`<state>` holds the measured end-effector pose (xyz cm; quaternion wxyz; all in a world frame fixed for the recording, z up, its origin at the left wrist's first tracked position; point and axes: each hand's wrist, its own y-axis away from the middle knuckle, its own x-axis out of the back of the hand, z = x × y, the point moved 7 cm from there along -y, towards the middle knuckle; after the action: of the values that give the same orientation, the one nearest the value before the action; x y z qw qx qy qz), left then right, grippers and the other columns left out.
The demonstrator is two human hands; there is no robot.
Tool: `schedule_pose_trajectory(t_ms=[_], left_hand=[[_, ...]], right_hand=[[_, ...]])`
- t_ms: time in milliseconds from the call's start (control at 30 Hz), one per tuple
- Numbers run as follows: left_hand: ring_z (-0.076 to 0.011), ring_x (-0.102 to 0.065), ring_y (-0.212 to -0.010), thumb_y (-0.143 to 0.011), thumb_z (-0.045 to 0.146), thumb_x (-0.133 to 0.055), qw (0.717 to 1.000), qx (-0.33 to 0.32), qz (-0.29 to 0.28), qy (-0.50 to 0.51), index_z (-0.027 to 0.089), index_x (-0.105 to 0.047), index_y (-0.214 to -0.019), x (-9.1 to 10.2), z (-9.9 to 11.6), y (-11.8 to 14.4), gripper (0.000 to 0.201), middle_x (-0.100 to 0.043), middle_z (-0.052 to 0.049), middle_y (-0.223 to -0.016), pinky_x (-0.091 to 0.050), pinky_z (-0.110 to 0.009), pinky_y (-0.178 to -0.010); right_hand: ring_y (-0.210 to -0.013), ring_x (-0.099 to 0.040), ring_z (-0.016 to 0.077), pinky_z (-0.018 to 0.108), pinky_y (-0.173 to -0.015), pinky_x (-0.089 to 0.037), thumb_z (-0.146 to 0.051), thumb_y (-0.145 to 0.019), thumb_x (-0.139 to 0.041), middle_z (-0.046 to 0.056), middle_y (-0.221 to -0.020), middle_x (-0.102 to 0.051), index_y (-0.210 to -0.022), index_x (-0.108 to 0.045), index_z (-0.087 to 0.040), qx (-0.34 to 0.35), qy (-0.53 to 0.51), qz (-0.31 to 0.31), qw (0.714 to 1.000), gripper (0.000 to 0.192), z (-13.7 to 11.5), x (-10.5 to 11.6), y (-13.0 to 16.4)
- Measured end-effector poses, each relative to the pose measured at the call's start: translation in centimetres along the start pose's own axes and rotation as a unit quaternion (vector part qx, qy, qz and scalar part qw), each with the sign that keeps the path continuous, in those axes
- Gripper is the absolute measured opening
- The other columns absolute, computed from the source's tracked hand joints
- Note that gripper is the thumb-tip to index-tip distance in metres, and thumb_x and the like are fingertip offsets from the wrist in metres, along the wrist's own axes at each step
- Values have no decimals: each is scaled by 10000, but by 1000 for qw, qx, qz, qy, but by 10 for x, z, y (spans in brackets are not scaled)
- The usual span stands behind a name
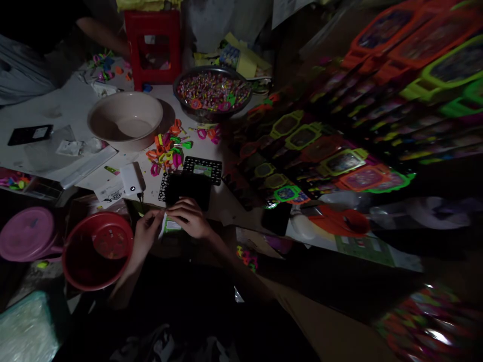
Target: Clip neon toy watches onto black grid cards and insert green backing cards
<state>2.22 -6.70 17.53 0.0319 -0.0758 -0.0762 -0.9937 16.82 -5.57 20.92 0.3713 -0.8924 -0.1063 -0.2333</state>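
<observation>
Left hand [145, 232] and right hand [189, 219] both pinched a small white-and-green packet [169, 225] at the near counter [71, 103] edge, black grid tray [196, 176] just beyond, red basin [94, 251] beside left hand

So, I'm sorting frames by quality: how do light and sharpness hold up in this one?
Head view: dim overall; the beige bowl and bead bowl are best lit, both hands on the small packet are readable, the right edge smears into blur, the bottom falls into black.
</observation>
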Motion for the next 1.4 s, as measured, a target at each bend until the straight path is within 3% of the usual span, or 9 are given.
schedule_pose_trajectory(t_ms=[267,433,567,767,867,967,1167,1300,1400], left_hand=[[-118,-504,-663,-740,527,-632,1000,14,7,-4,160,-629,-717,-2,1,-2,367,-589,13,-674,-406,-216,-639],[-105,-519,-635,-647,564,-705,994,62,69,63,164,-593,-729,16,-25,-14,423,-594,25,-691,-410,-207,-599],[-117,-552,-565,-541,581,-775,971,139,113,161,152,-605,-769,34,-55,-23,515,-617,23,-641,-429,-233,-561],[-142,-643,-753,-662,326,-740,945,134,96,282,181,-617,-822,50,-60,-37,248,-694,-18,-821,-510,-242,-687],[-99,-570,-569,-759,334,-638,953,143,18,265,201,-610,-773,50,-58,-43,137,-606,28,-631,-480,-209,-567],[-99,-417,-393,-842,420,-526,958,170,-92,210,209,-623,-737,33,-56,-36,255,-402,54,-429,-407,-225,-449],[-175,-590,-842,-713,425,-700,969,114,-214,41,193,-681,-860,-21,-24,-2,275,-665,-10,-813,-462,-276,-812],[-142,-519,-713,-731,530,-627,974,61,-210,-55,172,-657,-781,-30,-7,1,363,-611,6,-718,-417,-248,-703],[-123,-476,-638,-693,575,-635,984,70,-157,-43,179,-631,-734,-19,-8,-9,398,-571,19,-658,-382,-229,-619]], right_hand=[[-968,-611,161,401,-1008,-430,-262,-967,-495,46,-972,-712,-900,-669,-208,-1,35,-51,998,194,-3,1,3],[-1059,-582,187,410,-1004,-439,-275,-963,-487,82,-1070,-672,-901,-634,-203,-27,-22,-82,996,175,-16,15,5],[-1069,-588,190,406,-996,-450,-289,-952,-504,78,-1076,-657,-899,-607,-213,-100,-108,-21,989,138,-22,50,10],[-1006,-613,191,376,-897,-499,-343,-928,-524,53,-998,-654,-869,-576,-228,-218,-123,141,958,139,11,92,27],[-974,-614,189,356,-865,-508,-329,-897,-575,64,-1002,-640,-902,-596,-220,-227,-102,104,963,110,22,83,26],[-989,-602,186,347,-882,-504,-304,-920,-545,85,-1036,-623,-948,-618,-204,-201,-108,27,973,127,20,61,22],[-1003,-591,171,317,-901,-504,-328,-964,-480,92,-1046,-600,-994,-656,-194,-143,-110,-73,981,223,14,18,21],[-1078,-571,173,311,-935,-491,-322,-970,-448,102,-1180,-574,-1106,-651,-210,-139,-94,-85,982,269,17,7,26],[-1073,-564,190,328,-923,-491,-381,-910,-536,115,-1248,-543,-1257,-560,-212,-227,-58,-5,972,386,39,17,34]])
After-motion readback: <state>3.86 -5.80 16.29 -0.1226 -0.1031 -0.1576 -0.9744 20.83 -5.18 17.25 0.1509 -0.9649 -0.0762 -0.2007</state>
